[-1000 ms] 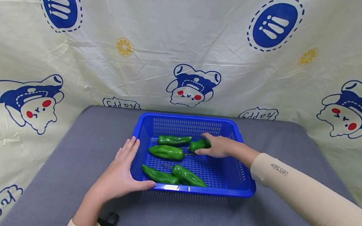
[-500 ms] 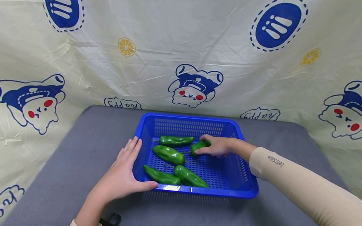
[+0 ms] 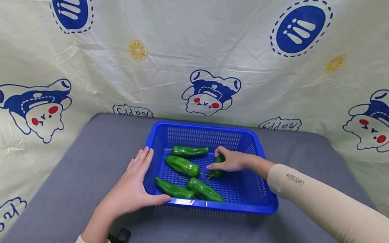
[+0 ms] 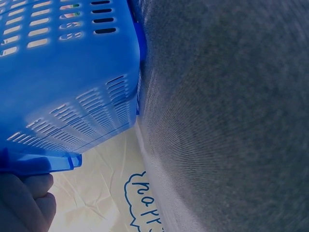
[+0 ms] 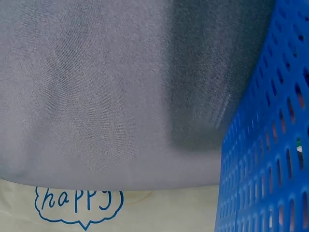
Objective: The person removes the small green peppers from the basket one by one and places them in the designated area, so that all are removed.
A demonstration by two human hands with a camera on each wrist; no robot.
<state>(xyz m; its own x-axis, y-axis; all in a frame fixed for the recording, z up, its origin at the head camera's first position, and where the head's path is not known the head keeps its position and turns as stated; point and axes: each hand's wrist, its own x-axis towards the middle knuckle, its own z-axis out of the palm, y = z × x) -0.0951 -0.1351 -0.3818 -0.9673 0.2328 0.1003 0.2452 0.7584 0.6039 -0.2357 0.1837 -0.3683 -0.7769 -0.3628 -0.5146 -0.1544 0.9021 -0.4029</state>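
A blue plastic basket (image 3: 256,208) with slotted walls holds several long green peppers. Inside its right half, my right hand (image 3: 233,161) grips one green pepper (image 3: 217,173), whose stem points toward the near side; the palm and fingers cover part of it. To its left lie a pepper at the back (image 3: 189,151) and another in the middle (image 3: 181,166). Two more rest along the front wall, one pepper on the left (image 3: 174,189) and one on the right (image 3: 206,190). My left hand (image 3: 129,187) rests at the front-left corner, fingers straight along the left rim, thumb on the front rim.
The basket stands on a grey cloth-covered table (image 3: 108,148). Behind the table hangs a cream curtain (image 3: 163,80) with blue cartoon prints. The right wrist view mostly shows the table cloth (image 5: 96,96) and the basket's outer wall (image 5: 260,159).
The pepper in my right hand has turned so its stem points to the near side. The middle pepper has swung slightly askew. My left hand keeps its place on the rim.
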